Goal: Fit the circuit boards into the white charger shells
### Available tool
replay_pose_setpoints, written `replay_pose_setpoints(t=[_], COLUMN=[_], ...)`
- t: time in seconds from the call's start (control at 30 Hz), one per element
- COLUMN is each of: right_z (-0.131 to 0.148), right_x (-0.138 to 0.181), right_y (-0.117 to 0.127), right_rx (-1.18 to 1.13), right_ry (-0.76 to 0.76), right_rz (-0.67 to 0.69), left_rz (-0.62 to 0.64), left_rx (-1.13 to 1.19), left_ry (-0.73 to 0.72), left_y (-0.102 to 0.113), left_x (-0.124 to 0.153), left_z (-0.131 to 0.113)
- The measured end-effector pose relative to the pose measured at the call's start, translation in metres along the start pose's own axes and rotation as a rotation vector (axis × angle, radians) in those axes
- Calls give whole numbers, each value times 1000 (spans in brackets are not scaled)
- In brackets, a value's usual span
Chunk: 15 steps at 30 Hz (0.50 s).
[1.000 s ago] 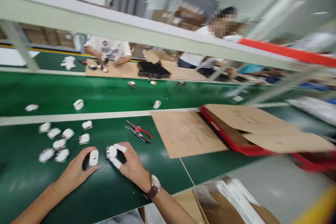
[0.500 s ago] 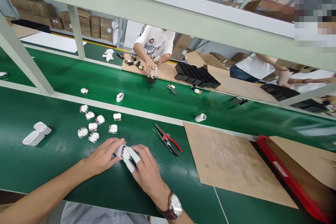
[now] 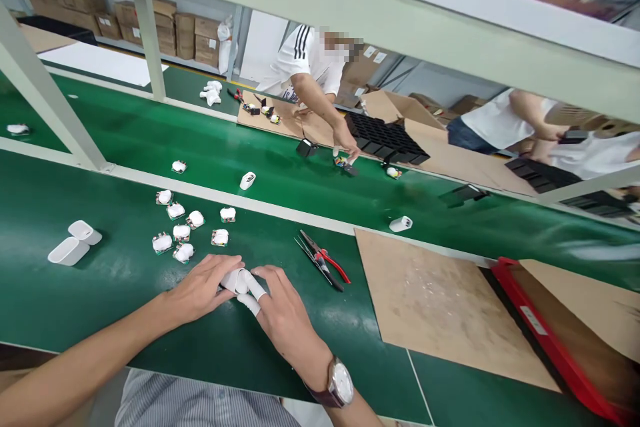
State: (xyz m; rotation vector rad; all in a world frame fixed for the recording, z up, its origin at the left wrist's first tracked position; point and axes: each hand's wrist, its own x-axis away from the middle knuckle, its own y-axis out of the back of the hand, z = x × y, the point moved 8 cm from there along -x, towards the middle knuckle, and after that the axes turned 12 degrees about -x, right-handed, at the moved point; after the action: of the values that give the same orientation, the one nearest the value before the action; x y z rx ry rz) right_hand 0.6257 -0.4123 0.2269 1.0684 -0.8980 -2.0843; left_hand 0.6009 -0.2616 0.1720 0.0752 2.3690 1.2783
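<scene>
My left hand (image 3: 205,288) is closed around a white plastic casing (image 3: 231,279), its mouth turned to the right. At that mouth my right hand (image 3: 283,307), with white finger cots on the thumb and forefinger, pinches a white-topped circuit board (image 3: 243,282). Most of the board is hidden inside the casing and behind the fingers. Just beyond my hands lie several similar boards (image 3: 181,233) with white tops. Two white casings (image 3: 70,251) rest side by side at the left. Red-and-black pliers (image 3: 323,260) lie to the right, with tweezers beside them.
A green conveyor belt (image 3: 200,147) runs behind a pale rail, carrying white casings (image 3: 401,223) and other parts. Brown cardboard (image 3: 430,293) and a red-rimmed tray (image 3: 545,333) occupy the right. Across the belt, a co-worker's hand (image 3: 345,140) reaches over it near a black tray (image 3: 385,137).
My right fingers have pushed the board deeper into the casing. Parts on the belt have shifted right. The co-worker's hand has left a black part and moved right to a board.
</scene>
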Motion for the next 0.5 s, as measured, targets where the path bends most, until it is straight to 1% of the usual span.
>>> replay_pose_setpoints(t=[0.2,0.37,0.5], right_z=[-3,1,-6], right_x=[2,4,2], right_y=[-1,-16,-21], right_rx=[-68,-126,-197], right_ry=[-12,-5,-73], right_rz=[-38,-27,-23], left_rz=[90,138,178], left_rx=[67,196,256], left_ry=[105,131,208], left_y=[-10,-21,-24], left_x=[4,10,10], left_z=[6,7,11])
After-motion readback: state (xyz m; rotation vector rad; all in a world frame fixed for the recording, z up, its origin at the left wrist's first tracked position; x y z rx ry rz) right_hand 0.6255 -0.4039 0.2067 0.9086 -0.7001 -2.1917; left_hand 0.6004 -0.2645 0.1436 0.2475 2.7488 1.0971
